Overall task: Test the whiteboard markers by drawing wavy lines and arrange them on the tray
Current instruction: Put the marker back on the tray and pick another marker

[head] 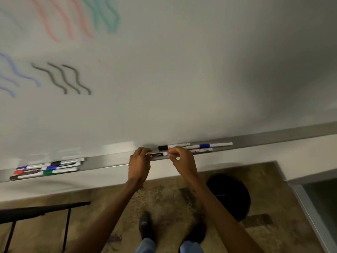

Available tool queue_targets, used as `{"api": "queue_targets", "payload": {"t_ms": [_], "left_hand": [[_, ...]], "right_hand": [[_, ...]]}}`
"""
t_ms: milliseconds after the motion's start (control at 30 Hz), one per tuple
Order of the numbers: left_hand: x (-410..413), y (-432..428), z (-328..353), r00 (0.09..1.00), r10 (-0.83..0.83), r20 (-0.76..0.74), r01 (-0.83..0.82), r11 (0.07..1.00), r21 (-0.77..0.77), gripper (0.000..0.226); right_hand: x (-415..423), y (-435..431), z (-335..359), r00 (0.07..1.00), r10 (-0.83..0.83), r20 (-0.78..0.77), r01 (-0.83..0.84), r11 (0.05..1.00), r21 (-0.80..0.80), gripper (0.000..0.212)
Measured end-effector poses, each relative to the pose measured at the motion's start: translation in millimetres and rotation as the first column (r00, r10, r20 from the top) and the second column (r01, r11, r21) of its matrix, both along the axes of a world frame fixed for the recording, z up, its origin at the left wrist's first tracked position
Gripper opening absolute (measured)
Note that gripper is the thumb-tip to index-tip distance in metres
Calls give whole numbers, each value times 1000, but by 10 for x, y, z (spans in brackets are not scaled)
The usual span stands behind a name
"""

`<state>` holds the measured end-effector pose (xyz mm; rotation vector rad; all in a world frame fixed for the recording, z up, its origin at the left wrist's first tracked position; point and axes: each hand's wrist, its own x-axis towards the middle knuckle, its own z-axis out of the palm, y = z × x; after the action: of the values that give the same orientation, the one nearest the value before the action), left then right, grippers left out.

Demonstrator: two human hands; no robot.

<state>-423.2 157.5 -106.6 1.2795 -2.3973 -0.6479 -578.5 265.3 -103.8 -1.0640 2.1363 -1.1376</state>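
A whiteboard (173, 79) carries wavy lines in red, green, blue and black at its upper left. Below it runs a metal tray (109, 160). My left hand (139, 161) and my right hand (179, 157) together hold one marker (158, 154) with a white and black body just above the tray; a red bit shows at my right fingertips. Right behind it lie three markers on the tray: a black-capped one (163, 147), a blue-capped one (204, 145) and one partly hidden by my right hand (202, 150). Several more markers (47, 168) lie grouped at the tray's left end.
Under the board is patterned carpet with a round black bin (229, 196) to the right. A dark table edge with thin legs (42, 210) stands at the lower left. My shoes (145, 225) are near the wall. A grey frame (310, 216) runs down the right.
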Motion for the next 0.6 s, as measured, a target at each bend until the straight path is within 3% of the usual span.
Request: {"api": "queue_targets", "payload": {"t_ms": [133,267,367,600], "left_hand": [[179,-313,-104,979,-122,162,122,992,6,37],[259,-478,-160,965,-206,165,196,978,76,33],[305,-559,-186,956,-245,161,235,969,77,27],[602,-709,-348,949,-309,-52,314,938,148,14]], "right_hand": [[276,-384,-2,992,90,-94,-85,995,58,14],[468,-679,-59,971,104,-217,-83,991,104,12],[577,-805,-71,919,201,-338,-124,964,235,13],[820,-885,-2,891,338,-302,-224,908,355,24]]}}
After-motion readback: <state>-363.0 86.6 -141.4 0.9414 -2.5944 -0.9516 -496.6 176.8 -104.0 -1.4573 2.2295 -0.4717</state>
